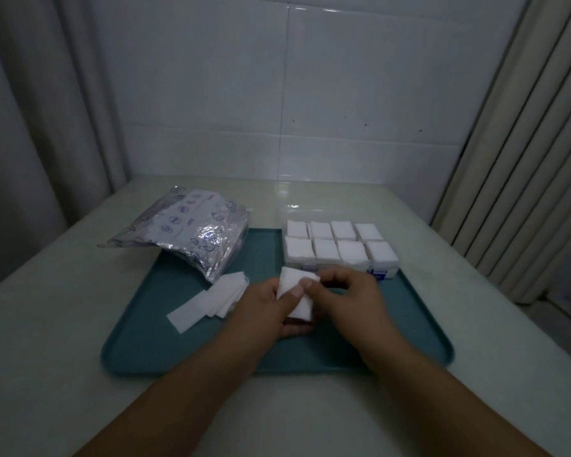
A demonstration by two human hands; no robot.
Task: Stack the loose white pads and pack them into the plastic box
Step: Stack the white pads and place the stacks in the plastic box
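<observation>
Both hands meet over the middle of the teal tray (pixel 165 341). My left hand (pixel 264 308) grips a small stack of white pads (pixel 294 290) from the left, thumb across its face. My right hand (pixel 346 298) pinches the same stack at its upper right corner. More loose white pads (pixel 211 300) lie fanned out on the tray to the left of my hands. The clear plastic box (pixel 340 249) stands at the tray's far right corner, with several stacks of white pads in two rows inside it.
A crinkled clear plastic bag (pixel 192 232) with blue print lies over the tray's far left corner. The tray sits on a pale table (pixel 63 308). A tiled wall is behind, curtains hang left, and a ribbed panel stands right.
</observation>
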